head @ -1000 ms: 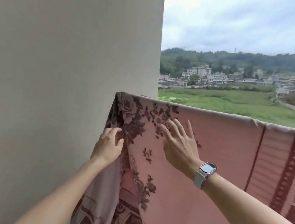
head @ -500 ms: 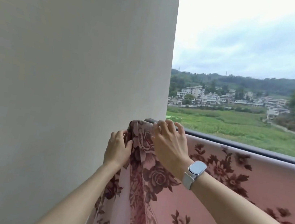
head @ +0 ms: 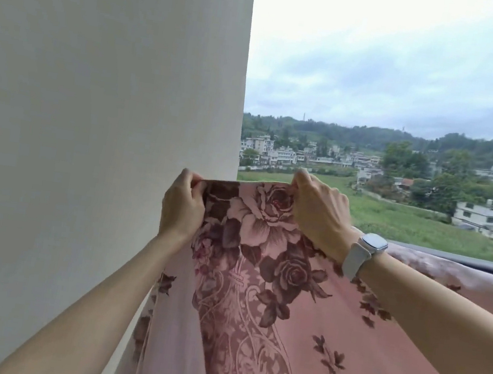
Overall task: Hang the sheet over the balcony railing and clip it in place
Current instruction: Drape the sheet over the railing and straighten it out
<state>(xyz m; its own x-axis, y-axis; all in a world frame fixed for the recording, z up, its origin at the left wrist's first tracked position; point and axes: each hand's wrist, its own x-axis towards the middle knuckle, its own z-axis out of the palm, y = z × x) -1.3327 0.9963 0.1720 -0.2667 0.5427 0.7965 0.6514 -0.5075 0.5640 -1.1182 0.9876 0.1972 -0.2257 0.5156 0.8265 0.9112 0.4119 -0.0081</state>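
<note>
Status: hang step partly done, clip step not started afaict.

Pink floral-print fabric sheet point(head: 257, 283) in both hands, top edge lifted level w/ or slightly above dark grey metal balcony railing point(head: 466, 260). Left hand point(head: 182, 206) pinching sheet corner between thumb and curled fingers, right next to plain off-white wall point(head: 94, 133), at the wall end of railing. Right hand point(head: 317, 212) gripping top hem a bit further along from wall, fingers curled tight round bunched cloth; white smartwatch w/ pale strap point(head: 364, 252) on that wrist. Short span of hem pulled taut between the two grips.

Further along railing, away from wall: sheet draped at rail level, rail's dark top showing just behind the fabric edge. Can't tell if cloth actually goes over the rail there or just hangs against near side. Rest of sheet falling below railing toward camera.

Done: bulk of sheet up at railing, wall-end corner found and spread.
Left: lay held corner over railing by wall, even out overhang, then clip. No clips or pegs visible anywhere in view, neither hand free for one.

Risk (est.): light cloth, open drop beyond railing; letting go before clipping = likely slide-off.
</note>
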